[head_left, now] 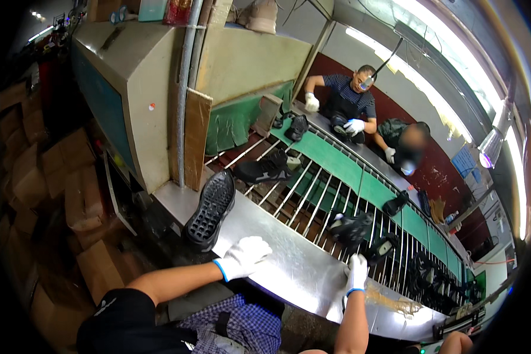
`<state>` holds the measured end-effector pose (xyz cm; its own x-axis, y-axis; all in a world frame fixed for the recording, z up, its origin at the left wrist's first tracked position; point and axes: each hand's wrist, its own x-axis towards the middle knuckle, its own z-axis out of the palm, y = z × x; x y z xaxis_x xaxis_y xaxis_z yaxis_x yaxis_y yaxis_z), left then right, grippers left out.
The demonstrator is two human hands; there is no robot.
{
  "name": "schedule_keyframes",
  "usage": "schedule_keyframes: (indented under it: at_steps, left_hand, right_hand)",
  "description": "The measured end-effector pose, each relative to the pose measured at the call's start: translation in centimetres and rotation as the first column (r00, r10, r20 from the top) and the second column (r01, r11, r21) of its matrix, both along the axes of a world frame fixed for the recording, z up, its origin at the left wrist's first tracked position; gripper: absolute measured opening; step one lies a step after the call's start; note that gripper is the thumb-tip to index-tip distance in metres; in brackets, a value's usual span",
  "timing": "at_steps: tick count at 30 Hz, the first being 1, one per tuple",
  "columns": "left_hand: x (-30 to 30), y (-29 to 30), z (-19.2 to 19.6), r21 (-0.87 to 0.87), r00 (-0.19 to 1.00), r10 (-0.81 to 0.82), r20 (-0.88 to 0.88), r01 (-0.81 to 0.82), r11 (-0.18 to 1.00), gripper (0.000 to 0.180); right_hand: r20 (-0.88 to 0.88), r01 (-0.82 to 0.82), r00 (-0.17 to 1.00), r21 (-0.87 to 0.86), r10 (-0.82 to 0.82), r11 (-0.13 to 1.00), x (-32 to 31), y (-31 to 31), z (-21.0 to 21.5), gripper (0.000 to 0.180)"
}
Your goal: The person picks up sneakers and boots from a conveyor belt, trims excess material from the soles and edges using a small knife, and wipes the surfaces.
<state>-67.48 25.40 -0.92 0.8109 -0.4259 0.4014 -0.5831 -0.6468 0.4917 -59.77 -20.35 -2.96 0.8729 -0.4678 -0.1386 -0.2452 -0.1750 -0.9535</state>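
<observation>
My left hand (246,258), in a white glove with a blue cuff, is over the steel ledge with its fingers loosely bent and nothing visible in them. Just beyond it a black shoe sole (212,203) stands tilted, its studded underside facing me. My right hand (356,272), gloved the same way, reaches over the ledge towards the rack, fingers pointing forward. Close in front of its fingertips lies a black shoe (352,230), somewhat blurred; whether they touch is unclear. Another dark shoe (383,248) sits beside that one. Farther left on the rack rests a black and grey shoe (268,167).
A metal rod conveyor (312,197) with a green strip (336,154) runs along the steel ledge (295,251). Two people in gloves work across it. At left stand a large machine housing (138,88), a metal pole (189,100) and cardboard boxes (79,189). More black shoes (428,277) crowd the right end.
</observation>
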Motion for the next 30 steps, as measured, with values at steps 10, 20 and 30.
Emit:
schedule_keyframes:
  at_steps: [10, 20, 30]
  left_hand:
    - [0.0, -0.8, -3.1, -0.090, 0.978, 0.115, 0.173, -0.100, 0.991, 0.022]
    - [-1.0, -1.6, -2.8, -0.120, 0.939, 0.255, 0.232, -0.232, 0.965, 0.022]
    - [0.3, -2.6, -4.2, -0.032, 0.965, 0.228, 0.129, -0.226, 0.974, 0.022]
  right_hand:
    - [0.339, 0.329, 0.937, -0.774, -0.086, 0.541, 3.8, 0.6, 1.7, 0.071]
    - [0.123, 0.238, 0.967, -0.121, -0.223, 0.964, 9.4, -10.6, -0.7, 0.066]
    - [0.289, -0.262, 0.949, 0.498, 0.127, 0.827, 1.2, -6.5, 6.1, 0.060]
